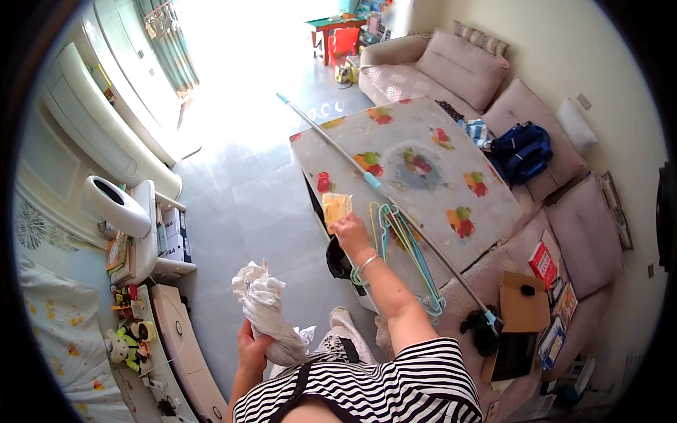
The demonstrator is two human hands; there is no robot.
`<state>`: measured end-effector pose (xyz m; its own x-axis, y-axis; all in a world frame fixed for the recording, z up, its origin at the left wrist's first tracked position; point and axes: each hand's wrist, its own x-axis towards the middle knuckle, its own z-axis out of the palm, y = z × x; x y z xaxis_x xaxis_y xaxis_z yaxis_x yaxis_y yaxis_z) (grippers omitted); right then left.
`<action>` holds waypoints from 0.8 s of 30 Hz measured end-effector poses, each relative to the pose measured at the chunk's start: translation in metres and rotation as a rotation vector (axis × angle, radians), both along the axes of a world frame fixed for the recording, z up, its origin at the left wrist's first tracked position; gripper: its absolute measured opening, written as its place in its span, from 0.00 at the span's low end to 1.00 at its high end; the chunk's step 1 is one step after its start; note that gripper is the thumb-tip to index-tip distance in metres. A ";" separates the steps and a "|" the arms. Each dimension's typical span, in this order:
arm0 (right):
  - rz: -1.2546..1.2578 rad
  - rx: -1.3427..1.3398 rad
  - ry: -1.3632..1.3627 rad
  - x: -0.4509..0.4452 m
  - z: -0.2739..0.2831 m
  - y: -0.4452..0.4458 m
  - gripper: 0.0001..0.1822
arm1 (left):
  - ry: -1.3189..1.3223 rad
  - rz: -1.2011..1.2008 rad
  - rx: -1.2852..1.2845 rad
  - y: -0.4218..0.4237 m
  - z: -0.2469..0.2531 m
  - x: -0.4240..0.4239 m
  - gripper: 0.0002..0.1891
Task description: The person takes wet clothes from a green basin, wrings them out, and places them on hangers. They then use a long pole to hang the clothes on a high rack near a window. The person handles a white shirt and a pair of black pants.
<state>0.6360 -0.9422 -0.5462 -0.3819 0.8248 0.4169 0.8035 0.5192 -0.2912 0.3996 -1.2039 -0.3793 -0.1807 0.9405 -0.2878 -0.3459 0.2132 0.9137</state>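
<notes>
My left hand (254, 346) is closed around a bunched, twisted white cloth (270, 322), held upright over the floor near my body. With my right hand (349, 232) I touch the lower end of a clear packet with yellow-orange contents (337, 207) at the near left edge of the table; the fingers are partly hidden, so a grip cannot be made out. Right beside that forearm, several blue, green and yellow clothes hangers (418, 254) lie on the fruit-patterned tablecloth (418, 164). A long metal pole (338, 146) with blue fittings lies diagonally across the table.
A pink-beige sectional sofa (391, 87) runs behind and right of the table, bearing a blue backpack (521, 153), an open cardboard box (523, 304) and books. A black bin (337, 259) stands by the table's near left edge. Cabinets and a shelf unit (148, 227) line the left.
</notes>
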 end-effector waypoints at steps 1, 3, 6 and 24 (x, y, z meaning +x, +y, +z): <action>-0.028 0.017 -0.018 0.007 -0.006 0.020 0.11 | 0.016 0.012 -0.010 0.014 0.000 0.002 0.27; -0.079 0.053 -0.053 0.017 -0.012 0.049 0.12 | 0.047 0.039 -0.030 0.040 -0.002 0.004 0.27; -0.282 0.184 0.009 0.009 0.007 0.059 0.15 | 0.049 -0.003 -0.053 0.081 -0.008 0.002 0.26; -0.447 -0.456 1.665 -0.158 0.099 0.017 0.14 | 0.202 -0.151 0.122 0.316 -0.047 -0.183 0.27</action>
<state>0.4780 -0.9254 -0.4468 0.4267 0.8868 -0.1777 -0.4176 0.0189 -0.9084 0.2163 -0.8874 -0.4258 -0.0780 0.9866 -0.1434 -0.1270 0.1328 0.9830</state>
